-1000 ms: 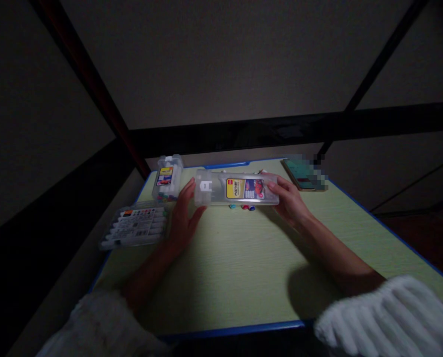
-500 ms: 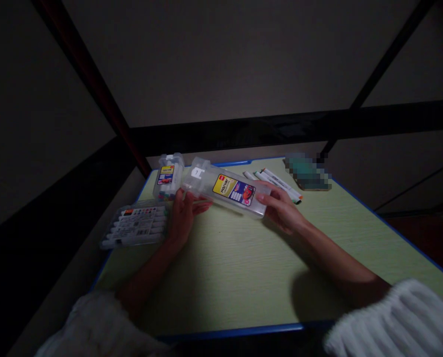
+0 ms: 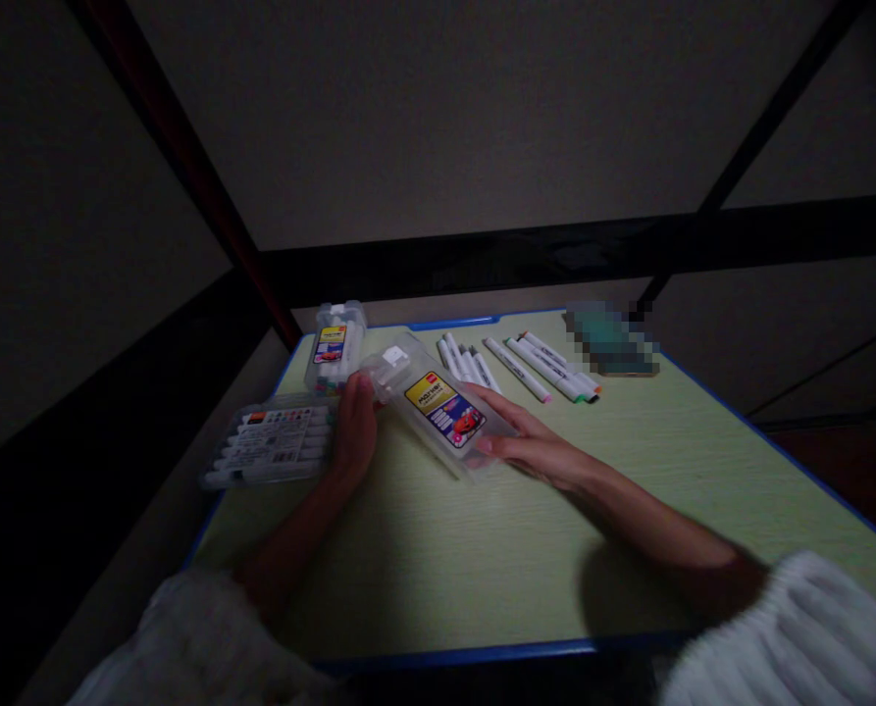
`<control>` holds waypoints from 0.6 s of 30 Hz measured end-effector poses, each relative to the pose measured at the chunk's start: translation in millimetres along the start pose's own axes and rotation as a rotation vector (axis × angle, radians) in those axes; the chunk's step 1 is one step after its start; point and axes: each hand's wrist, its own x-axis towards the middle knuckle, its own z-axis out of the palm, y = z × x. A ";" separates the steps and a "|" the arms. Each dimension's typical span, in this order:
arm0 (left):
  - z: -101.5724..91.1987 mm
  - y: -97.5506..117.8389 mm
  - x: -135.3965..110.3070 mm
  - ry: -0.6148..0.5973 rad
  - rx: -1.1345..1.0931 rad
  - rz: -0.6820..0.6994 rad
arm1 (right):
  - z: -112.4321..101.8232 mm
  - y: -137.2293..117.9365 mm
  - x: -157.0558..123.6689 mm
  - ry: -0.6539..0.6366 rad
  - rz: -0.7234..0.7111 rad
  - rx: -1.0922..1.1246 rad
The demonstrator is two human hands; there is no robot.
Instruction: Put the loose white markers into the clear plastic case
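Observation:
A clear plastic marker case (image 3: 438,407) with a yellow and blue label is held slantwise just above the green table (image 3: 482,549). My left hand (image 3: 355,431) grips its far left end near the clasp. My right hand (image 3: 530,449) holds its near right end, fingers under and around it. Behind the case, several white markers (image 3: 515,365) lie loose in a row on the table.
A second clear marker case (image 3: 333,348) stands at the back left. A flat open tray of markers (image 3: 272,446) lies at the left edge. A blurred greenish object (image 3: 610,338) sits at the back right. Dark metal bars frame the back of the table.
The case has swung from lying crosswise to a slant and come nearer and left. The markers that it hid a second ago now lie uncovered on the table behind it.

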 end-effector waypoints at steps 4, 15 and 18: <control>-0.1 0.5 -1.6 0.011 0.004 -0.079 | -1.0 6.2 1.8 -0.070 -0.007 -0.033; 1.4 12.9 1.3 -0.032 -0.114 -0.102 | -5.1 6.7 2.2 -0.181 -0.002 -0.074; -1.1 14.1 3.2 -0.022 -0.117 -0.091 | -6.0 6.3 2.5 -0.203 0.018 -0.080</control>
